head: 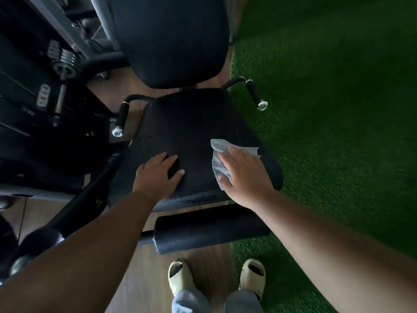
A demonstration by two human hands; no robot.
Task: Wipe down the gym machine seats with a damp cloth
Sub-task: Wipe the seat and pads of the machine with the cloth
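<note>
A black padded seat (191, 123) of a gym machine fills the middle of the view, with its black backrest (171, 35) behind it. My right hand (246, 175) lies flat with straight fingers on a grey cloth (220, 152), pressing it against the right side of the seat. My left hand (158, 172) rests palm down on the seat's front left part, fingers spread, holding nothing.
Two black side handles (123, 116) (255, 93) flank the seat. A black roller pad (209, 227) sits in front of the seat, near my feet. A weight stack and frame (45, 91) stand at the left. Green turf (338, 109) covers the right.
</note>
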